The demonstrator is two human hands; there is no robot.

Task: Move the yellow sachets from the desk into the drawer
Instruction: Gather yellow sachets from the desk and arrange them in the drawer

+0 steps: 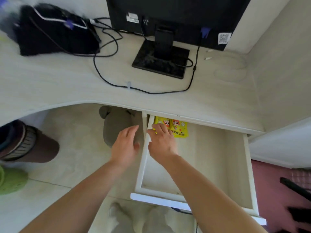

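Yellow sachets (179, 127) with a cartoon figure lie in the far left corner of the pulled-out white drawer (249, 169), partly tucked under the desk edge. My right hand (161, 142) hovers over the drawer's left side, its fingers spread and resting on the near edge of the sachets, covering part of them. Whether it grips one I cannot tell. My left hand (125, 147) is just left of the drawer's side wall, open, holding nothing. I see no sachets on the pale desk top (67, 84).
A black monitor (176, 17) on its stand (161, 61) sits at the back of the desk with cables trailing across it. A black box (55, 31) is at back left. Below are a grey slipper (119, 125), a brown bin (28, 143) and a green shoe (11, 180).
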